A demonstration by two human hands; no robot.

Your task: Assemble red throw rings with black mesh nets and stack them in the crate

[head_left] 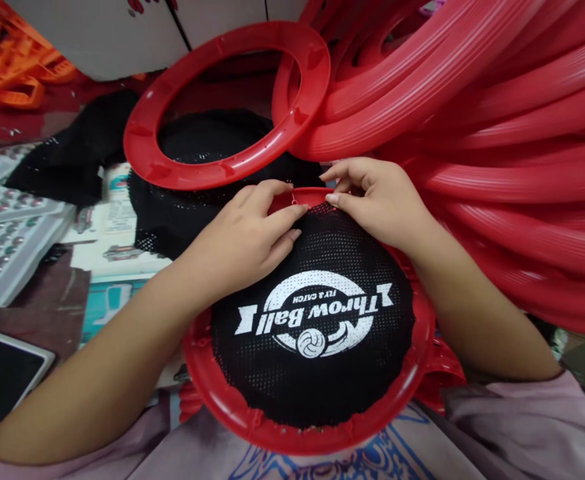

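Observation:
A round black mesh net [312, 387] printed "Throw Ball Fly & Catch" lies across a red plastic ring [222, 403] over my lap. The print faces upside down to me. My left hand [255, 233] is at the far edge, thumb and index finger closed on the net's border beside a small peg on the ring. Just to its right, my right hand [372, 197] pinches the same border, its thumb against the far rim. The exact fingertip contact is partly hidden.
Another red ring [192, 175] rests beyond my hands over black mesh pieces [159, 220]. A large stack of red rings [512, 133] crowds the right. To the left are plastic trays of small round pieces [9, 250], a dark-screened device [2, 380] and orange plastic parts [15, 63].

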